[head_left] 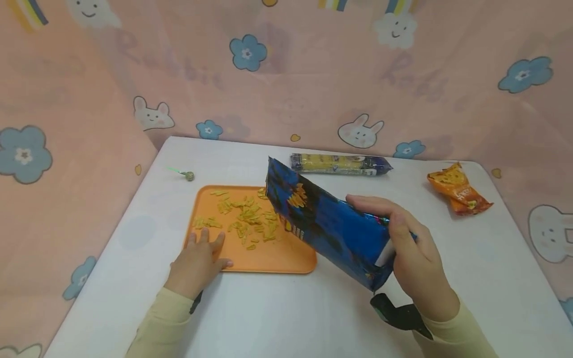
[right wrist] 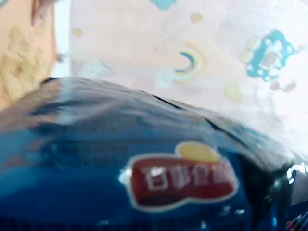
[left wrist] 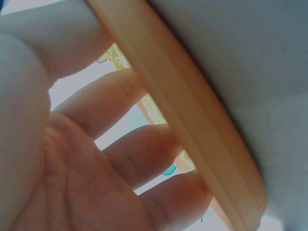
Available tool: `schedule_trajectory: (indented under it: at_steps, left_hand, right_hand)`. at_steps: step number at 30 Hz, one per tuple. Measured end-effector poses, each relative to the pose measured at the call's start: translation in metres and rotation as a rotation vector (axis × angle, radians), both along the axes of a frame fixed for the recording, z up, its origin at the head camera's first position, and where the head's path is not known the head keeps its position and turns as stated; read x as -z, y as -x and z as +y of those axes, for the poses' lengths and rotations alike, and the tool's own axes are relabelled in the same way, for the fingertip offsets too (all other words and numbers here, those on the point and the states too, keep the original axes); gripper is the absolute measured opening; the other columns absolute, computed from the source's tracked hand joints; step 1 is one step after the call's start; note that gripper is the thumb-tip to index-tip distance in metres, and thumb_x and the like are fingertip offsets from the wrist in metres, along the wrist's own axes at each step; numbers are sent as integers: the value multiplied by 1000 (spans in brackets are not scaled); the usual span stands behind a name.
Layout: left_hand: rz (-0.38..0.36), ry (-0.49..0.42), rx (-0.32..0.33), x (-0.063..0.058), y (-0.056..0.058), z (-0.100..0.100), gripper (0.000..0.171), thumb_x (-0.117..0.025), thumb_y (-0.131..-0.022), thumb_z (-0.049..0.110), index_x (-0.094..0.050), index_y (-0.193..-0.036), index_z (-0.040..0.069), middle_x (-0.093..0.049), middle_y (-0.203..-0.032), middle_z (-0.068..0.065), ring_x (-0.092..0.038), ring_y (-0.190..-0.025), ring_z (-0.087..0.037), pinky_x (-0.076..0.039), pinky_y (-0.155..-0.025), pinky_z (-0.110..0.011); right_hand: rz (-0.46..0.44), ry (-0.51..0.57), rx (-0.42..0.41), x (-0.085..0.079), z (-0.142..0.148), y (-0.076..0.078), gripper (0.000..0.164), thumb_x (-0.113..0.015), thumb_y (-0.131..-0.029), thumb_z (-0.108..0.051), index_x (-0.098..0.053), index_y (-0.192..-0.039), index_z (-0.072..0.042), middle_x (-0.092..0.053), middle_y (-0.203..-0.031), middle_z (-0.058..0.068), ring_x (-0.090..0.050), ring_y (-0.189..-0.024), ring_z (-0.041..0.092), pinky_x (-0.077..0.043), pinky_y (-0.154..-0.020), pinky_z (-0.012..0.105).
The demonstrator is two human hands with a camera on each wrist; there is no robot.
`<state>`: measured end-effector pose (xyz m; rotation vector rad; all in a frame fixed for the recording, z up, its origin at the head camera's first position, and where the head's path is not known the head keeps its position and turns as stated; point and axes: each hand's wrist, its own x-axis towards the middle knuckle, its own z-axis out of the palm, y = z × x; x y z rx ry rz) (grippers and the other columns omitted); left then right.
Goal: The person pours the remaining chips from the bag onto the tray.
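Observation:
My right hand (head_left: 416,253) grips a blue snack bag (head_left: 340,223) near its right end. The bag slants up to the left, and its far end overlaps the right part of an orange tray (head_left: 273,258). Its red-and-white logo shows close up on the blue packet (right wrist: 96,183) in the right wrist view. Yellow strip-shaped snack pieces (head_left: 248,216) lie scattered over the tray. With fingers spread, my left hand (head_left: 197,261) rests on the tray's front left corner. The left wrist view has those fingers extended against the tray's rim (left wrist: 192,115).
Behind the tray lies a long yellow packet (head_left: 331,164) with dark blue ends. A crumpled orange snack bag (head_left: 458,189) sits at the right back of the white table (head_left: 286,318). A small lollipop (head_left: 189,176) with a green stick lies at the left back. Patterned pink cloth (head_left: 291,74) stands behind.

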<state>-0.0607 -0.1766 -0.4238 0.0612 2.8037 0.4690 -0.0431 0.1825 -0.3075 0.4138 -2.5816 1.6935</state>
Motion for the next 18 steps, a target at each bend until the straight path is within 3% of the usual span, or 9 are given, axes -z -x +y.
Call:
schedule_trajectory:
  at_steps: [5, 8, 11, 15, 18]
  left_hand:
    - [-8, 0, -14, 0, -1, -2, 74, -81, -95, 40, -53, -157, 11, -34, -160, -38, -26, -147, -64, -42, -78, -89]
    - [1, -5, -13, 0, -2, -3, 74, -81, -94, 39, -53, -157, 11, -35, -160, -39, -26, -146, -64, -42, -76, -89]
    - [5, -12, -10, 1, -1, -3, 74, -81, -94, 39, -53, -157, 11, -35, -159, -39, -27, -146, -64, -42, -76, -89]
    - [20, -13, 6, 3, 0, -3, 74, -81, -94, 40, -55, -156, 10, -36, -158, -39, -29, -145, -65, -45, -76, -87]
    - [43, -6, 24, 4, 0, -4, 73, -82, -93, 40, -57, -154, 9, -38, -156, -41, -31, -143, -66, -48, -75, -84]
  right_hand:
    - [-26, -60, -74, 7, 0, 3, 48, -27, -119, -25, -67, -143, -18, -61, -148, -5, -53, -138, 28, -50, -105, 51]
    - [-67, -31, -50, 7, 1, 5, 49, -27, -119, -31, -66, -145, -18, -60, -150, -2, -52, -138, 30, -48, -101, 65]
    - [-88, -26, -33, 6, 1, 5, 49, -27, -118, -34, -65, -146, -18, -58, -152, 2, -50, -139, 35, -48, -99, 70]
    - [-76, -16, -43, -1, -1, 6, 49, -28, -118, -34, -63, -148, -19, -58, -151, 2, -53, -135, 35, -51, -97, 64]
    - [-18, 43, -80, -17, -5, 8, 48, -28, -118, -30, -63, -149, -17, -57, -152, 3, -51, -136, 33, -53, -98, 52]
